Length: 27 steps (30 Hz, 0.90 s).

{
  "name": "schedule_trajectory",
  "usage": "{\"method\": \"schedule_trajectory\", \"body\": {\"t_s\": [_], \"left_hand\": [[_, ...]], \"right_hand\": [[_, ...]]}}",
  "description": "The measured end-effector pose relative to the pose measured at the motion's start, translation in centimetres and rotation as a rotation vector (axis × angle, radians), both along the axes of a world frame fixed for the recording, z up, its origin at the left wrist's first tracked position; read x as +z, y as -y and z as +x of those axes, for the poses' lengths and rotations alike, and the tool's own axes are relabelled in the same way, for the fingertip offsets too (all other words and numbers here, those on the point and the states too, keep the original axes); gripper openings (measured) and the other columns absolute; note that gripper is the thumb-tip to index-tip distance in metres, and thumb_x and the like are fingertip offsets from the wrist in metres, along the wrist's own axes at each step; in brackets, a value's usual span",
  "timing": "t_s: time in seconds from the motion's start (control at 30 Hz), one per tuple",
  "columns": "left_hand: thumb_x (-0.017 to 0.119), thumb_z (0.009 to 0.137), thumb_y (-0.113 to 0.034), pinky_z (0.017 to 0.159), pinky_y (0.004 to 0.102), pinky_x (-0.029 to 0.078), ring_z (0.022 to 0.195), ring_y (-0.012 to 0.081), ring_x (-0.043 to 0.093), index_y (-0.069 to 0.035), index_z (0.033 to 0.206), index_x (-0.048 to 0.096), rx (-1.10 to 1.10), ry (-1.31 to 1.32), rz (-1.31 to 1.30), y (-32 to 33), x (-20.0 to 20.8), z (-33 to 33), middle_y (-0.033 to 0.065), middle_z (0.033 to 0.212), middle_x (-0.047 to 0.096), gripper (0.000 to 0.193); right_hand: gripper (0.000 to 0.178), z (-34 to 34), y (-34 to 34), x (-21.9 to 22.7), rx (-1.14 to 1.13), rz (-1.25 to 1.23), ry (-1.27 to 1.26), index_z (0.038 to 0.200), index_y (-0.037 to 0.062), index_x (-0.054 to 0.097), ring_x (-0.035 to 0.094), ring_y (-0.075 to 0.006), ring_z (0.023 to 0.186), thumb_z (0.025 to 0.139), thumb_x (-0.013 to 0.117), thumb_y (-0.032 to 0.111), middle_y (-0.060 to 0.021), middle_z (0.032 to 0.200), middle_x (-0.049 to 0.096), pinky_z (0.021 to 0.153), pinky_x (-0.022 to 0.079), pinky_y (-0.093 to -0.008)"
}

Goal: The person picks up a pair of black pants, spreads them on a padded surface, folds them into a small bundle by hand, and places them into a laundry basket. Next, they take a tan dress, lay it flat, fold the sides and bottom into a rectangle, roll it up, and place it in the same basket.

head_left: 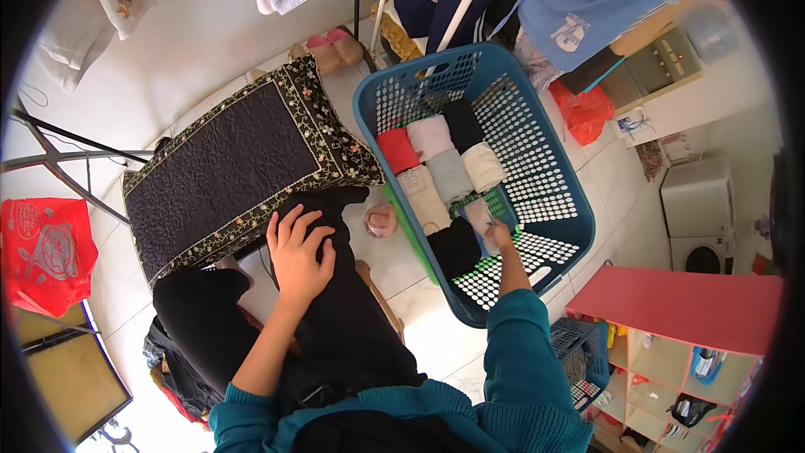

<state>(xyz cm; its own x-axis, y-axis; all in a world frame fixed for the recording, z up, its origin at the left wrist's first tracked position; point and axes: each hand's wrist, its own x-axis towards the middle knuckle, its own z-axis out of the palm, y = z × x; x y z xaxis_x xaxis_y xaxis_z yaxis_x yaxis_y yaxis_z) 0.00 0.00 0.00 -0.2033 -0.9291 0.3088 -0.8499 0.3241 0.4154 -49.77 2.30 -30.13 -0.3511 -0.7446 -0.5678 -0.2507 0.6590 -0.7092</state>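
Note:
My left hand (300, 256) lies flat on my black-trousered thigh with its fingers spread, holding nothing. Down inside a large blue laundry basket (563, 164), my right hand (501, 236) grips the edge of a light folded garment (480, 216) with some blue on it. Folded clothes sit in rows beside it: a red one (397, 149), a pale pink one (430, 137), a grey one (450, 174), a cream one (483, 168), a beige one (424, 199) and two black ones, one at the far end (463, 124) and one nearer me (455, 248). My fingertips are partly hidden.
A black quilted cushion (226, 184) with a floral border stands before my knees. Red bags (50, 256) are at both sides. Clothes hang above, including a blue garment (579, 13). A pink-topped shelf (679, 298) and a smaller blue basket (579, 352) stand at right.

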Motion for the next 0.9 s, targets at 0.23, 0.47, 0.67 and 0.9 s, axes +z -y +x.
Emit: {"method": "schedule_trajectory", "body": {"t_s": [0.23, 0.47, 0.67, 0.9], "left_hand": [[0.061, 0.071, -0.009, 0.106, 0.0482, 0.025, 0.118, 0.0277, 0.047, -0.013, 0.081, 0.065, 0.028, 0.01, -0.01, 1.2, -0.5, -0.9, 0.0033, 0.108, 0.06, 0.012], [0.062, 0.066, -0.01, 0.103, 0.0505, 0.03, 0.112, 0.0257, 0.051, -0.014, 0.076, 0.064, 0.102, -0.041, -0.04, 0.1, -0.3, 0.5, 0.0021, 0.102, 0.062, 0.011], [0.06, 0.069, -0.017, 0.104, 0.0495, 0.028, 0.113, 0.0238, 0.049, -0.012, 0.074, 0.063, 0.092, -0.12, -0.096, -0.5, -1.8, 2.6, 0.0028, 0.098, 0.059, 0.008], [0.06, 0.075, -0.014, 0.107, 0.0521, 0.024, 0.118, 0.0253, 0.046, -0.011, 0.087, 0.064, 0.028, -0.301, -0.156, -1.6, -4.0, 5.0, 0.0056, 0.105, 0.058, 0.013]], "right_hand": [[0.071, -1.0, 2.4, -3.1, 0.351, 0.414, -0.493, 0.139, 0.0119, 0.033, 0.037, -0.0351, 0.126, 0.073, 0.055, 0.026, -0.0181, 0.132, 0.041, 0.102, 0.027, -0.0513], [0.077, 5.7, 1.6, -0.8, 0.123, 0.438, -1.036, 0.145, 0.0305, 0.014, 0.033, -0.0424, 0.126, 0.084, 0.058, 0.045, -0.0178, 0.135, 0.036, 0.095, 0.02, -0.0722], [0.065, 9.0, 6.2, 3.4, 0.18, 0.667, -0.953, 0.145, 0.0219, 0.021, 0.027, -0.0384, 0.133, 0.089, 0.05, 0.037, -0.0188, 0.148, 0.016, 0.098, 0.023, -0.068], [0.047, 17.6, 9.4, 17.4, 0.236, -0.573, -0.803, 0.133, 0.0036, 0.042, 0.038, -0.0362, 0.126, 0.09, 0.052, 0.021, -0.0226, 0.136, 0.039, 0.104, 0.031, -0.0453]]}}
